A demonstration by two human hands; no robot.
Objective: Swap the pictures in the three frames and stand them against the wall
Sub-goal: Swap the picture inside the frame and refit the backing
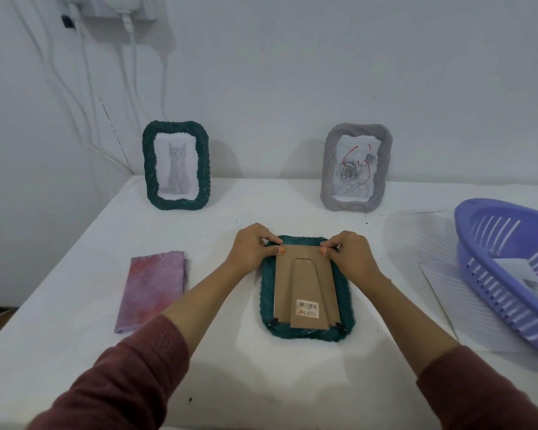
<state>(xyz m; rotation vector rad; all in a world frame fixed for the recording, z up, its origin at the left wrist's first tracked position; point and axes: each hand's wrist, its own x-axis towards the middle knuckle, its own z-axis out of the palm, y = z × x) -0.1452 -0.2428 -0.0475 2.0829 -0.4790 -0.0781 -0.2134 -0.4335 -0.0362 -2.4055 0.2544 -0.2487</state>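
The white, matt desk (75, 336) runs up to a plain white wall (292, 72). At its right edge sits a lilac plastic basket (491, 293), oval, its sides cut with long slots. It rests on a flat white paper sheet (441, 293).

Two picture frames stand upright at the back of the desk, against the wall and well apart. On the left is a dark green frame with a twisted rope-like rim (149, 169), holding a grey cat picture. On the right is a grey frame with the same twisted rim (326, 169), holding a rose picture with red lines.

A third dark green rope-rimmed frame (266, 293) lies face down in the middle of the desk. Its brown cardboard backing board (305, 274) faces up, with a folded-flat stand.

To its left lies a folded pink-purple cloth (151, 290), soft and mottled.

Both arms, in maroon knit sleeves (121, 383), reach to the far end of the frame. The left hand (252, 246) and right hand (351, 256) have their fingers curled. Each pinches a top corner of the backing board between thumb and forefinger.

A white barcode sticker (307, 308) sits low on the stand. Small black clips (274, 321) hold the board's near corners.
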